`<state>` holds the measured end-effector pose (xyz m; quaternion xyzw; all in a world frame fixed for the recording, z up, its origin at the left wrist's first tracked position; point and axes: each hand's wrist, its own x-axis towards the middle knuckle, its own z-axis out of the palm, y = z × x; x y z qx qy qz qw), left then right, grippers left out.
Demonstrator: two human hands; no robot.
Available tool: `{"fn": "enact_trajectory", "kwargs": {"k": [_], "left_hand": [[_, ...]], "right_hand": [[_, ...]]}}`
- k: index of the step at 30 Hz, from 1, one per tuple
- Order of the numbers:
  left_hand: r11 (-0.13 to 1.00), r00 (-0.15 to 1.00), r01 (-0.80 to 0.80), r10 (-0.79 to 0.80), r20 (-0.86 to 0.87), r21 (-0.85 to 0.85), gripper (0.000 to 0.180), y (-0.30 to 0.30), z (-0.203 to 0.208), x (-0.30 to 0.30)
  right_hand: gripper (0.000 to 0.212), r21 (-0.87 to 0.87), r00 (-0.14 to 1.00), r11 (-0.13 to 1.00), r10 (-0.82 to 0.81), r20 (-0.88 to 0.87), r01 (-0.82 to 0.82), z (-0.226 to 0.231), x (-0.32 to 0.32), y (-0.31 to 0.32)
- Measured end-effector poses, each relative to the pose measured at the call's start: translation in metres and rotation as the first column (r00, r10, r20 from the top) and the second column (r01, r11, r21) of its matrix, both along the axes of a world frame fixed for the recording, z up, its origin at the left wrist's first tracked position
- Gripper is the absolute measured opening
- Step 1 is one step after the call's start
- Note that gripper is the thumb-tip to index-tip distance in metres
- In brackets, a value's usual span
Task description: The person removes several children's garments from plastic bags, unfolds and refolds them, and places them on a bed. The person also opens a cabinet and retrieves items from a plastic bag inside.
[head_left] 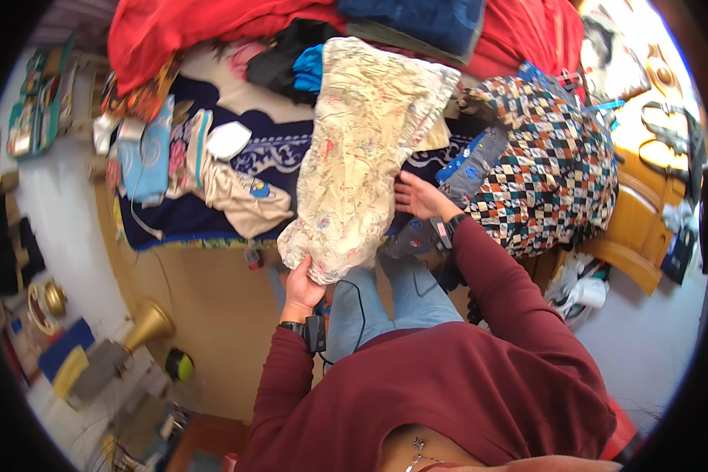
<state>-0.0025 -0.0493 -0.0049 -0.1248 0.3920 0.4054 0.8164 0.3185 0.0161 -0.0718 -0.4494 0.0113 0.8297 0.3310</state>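
A wrinkled cream floral cloth (354, 141) stretches from the bed toward me, its far end lying over other clothes. Its near left corner is gripped by my left hand (302, 288), with the fingers partly under the fabric. Beside the cloth's right edge, my right hand (422, 197) has its fingers apart and grips nothing; whether the fingertips touch the fabric I cannot tell. Just right of that hand lies a grey and blue printed piece of fabric (473, 169).
A large checked cloth heap (554, 165) covers the bed's right side. A beige garment (240, 200), a white cup-shaped piece (229, 141) and a light blue cloth (145, 157) lie left. Red bedding (204, 31) and folded jeans (425, 23) are at the back. A wooden chair (641, 228) stands right.
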Motion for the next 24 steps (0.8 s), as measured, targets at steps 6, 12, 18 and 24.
{"fn": "enact_trajectory", "kwargs": {"k": [6,12,18,24], "left_hand": [[0.979,0.983,-0.181,0.178,0.044,0.093,0.041,-0.077,0.019,-0.002],[0.939,0.938,-0.344,0.345,-0.02,0.024,0.039,-0.135,0.01,-0.007],[0.853,0.835,-0.519,0.491,0.25,0.057,0.045,-0.155,0.005,-0.007],[0.885,0.938,-0.039,0.193,-0.289,0.465,0.031,-0.205,-0.002,-0.034]], "right_hand": [[0.057,0.076,0.965,0.963,-0.256,-0.056,0.26,-0.009,-0.013,0.035],[0.034,0.355,0.966,0.935,-0.08,0.247,-0.013,0.06,-0.015,0.044],[0.032,0.406,0.397,-0.178,0.084,0.914,-0.896,0.136,-0.103,-0.003],[0.033,0.133,-0.091,-0.799,0.227,0.97,-0.586,0.138,-0.207,-0.131]]}}
